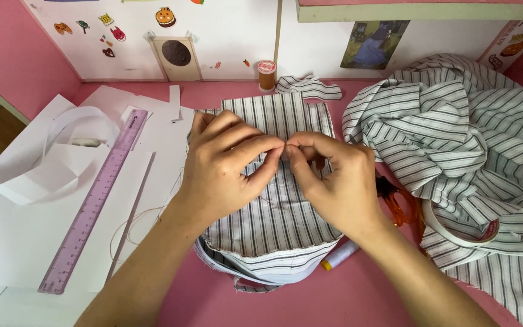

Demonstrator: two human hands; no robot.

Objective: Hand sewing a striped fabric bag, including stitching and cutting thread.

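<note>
The folded piece of white cloth with dark stripes [273,206] lies flat on the pink tabletop [346,297] directly under both hands, steadied for stitching. The left hand [225,163] and right hand [331,175] meet fingertip to fingertip, pinched nearly closed on something tiny (probably a needle; too small to tell). A translucent purple plastic ruler [95,200] lies left of the left hand.

Left hand [225,166] and right hand [334,178] pinching together over striped fabric piece [273,227], pink table [346,297]
</note>
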